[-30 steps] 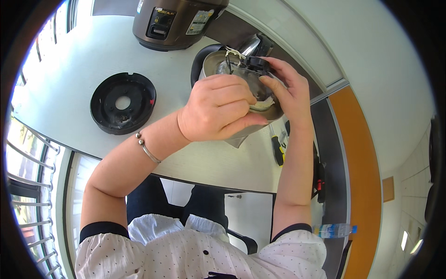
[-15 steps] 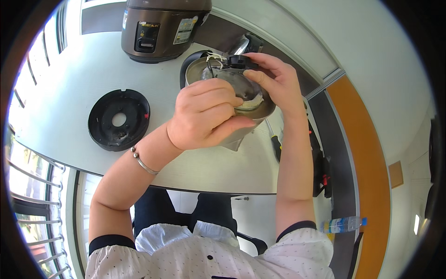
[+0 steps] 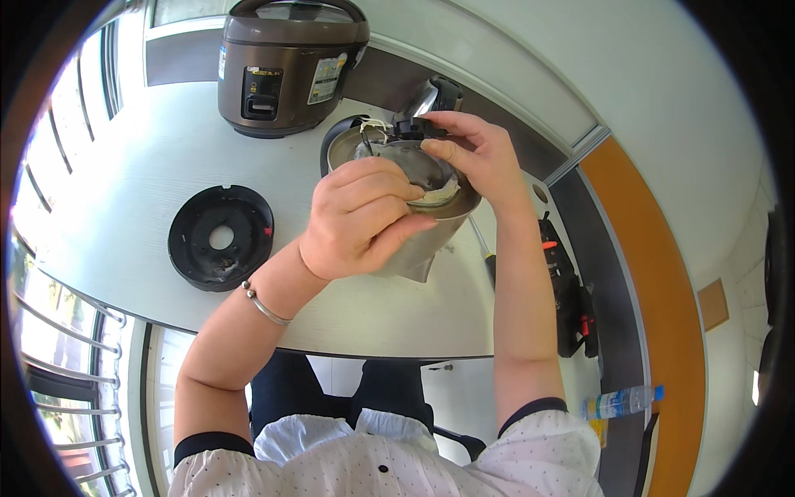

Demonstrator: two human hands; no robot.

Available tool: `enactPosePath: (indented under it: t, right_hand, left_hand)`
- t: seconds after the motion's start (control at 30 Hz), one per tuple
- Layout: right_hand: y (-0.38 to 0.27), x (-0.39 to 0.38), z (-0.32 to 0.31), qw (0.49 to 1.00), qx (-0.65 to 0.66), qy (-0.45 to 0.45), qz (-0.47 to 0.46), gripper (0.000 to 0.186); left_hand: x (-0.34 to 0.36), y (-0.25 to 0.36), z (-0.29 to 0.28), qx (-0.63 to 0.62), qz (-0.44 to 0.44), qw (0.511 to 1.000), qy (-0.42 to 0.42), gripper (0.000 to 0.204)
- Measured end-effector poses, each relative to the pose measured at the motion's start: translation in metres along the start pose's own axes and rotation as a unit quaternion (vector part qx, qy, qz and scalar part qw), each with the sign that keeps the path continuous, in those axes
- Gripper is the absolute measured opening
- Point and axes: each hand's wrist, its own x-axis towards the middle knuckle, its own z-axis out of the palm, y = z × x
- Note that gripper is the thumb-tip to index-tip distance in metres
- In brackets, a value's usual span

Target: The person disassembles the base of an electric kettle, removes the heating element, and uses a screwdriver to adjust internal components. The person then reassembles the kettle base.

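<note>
An upturned steel kettle (image 3: 397, 257) with a black handle is held over the table, its underside showing a metal plate (image 3: 422, 166), loose white wires, a black fitting and pale, crusty material along the plate's edge. My left hand (image 3: 348, 219) is closed at the near-left of the kettle's rim, fingertips against that pale edge, thumb across the rim. With my right hand (image 3: 484, 161) I grip the far-right of the underside, fingers on the black fitting (image 3: 410, 128) and thumb on the plate. My left hand hides part of the kettle.
A round black cover with a centre hole (image 3: 195, 232) lies left on the white table (image 3: 116, 182). A brown cooker (image 3: 277, 58) stands behind, a shiny metal object (image 3: 435, 95) beside it. At right are a screwdriver (image 3: 489, 269), a black tool case (image 3: 567, 294) and a water bottle (image 3: 621, 402).
The whole scene sits lower in the picture as the head view has shifted. Both hands keep their hold on the kettle, with little visible change in their grip.
</note>
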Motion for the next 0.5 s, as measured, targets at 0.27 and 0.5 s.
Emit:
enactPosePath:
  t: [0.27,0.5]
  right_hand:
    - [-0.003,0.0,0.004,0.999,0.009,0.018,0.031,0.034]
    - [0.003,-0.006,0.001,0.997,0.009,0.06,0.045,0.036]
  left_hand:
    - [-0.009,-0.005,0.002,0.045,-0.012,0.998,0.036,0.023]
    - [-0.013,-0.001,0.006,0.092,-0.08,0.99,0.066,0.023]
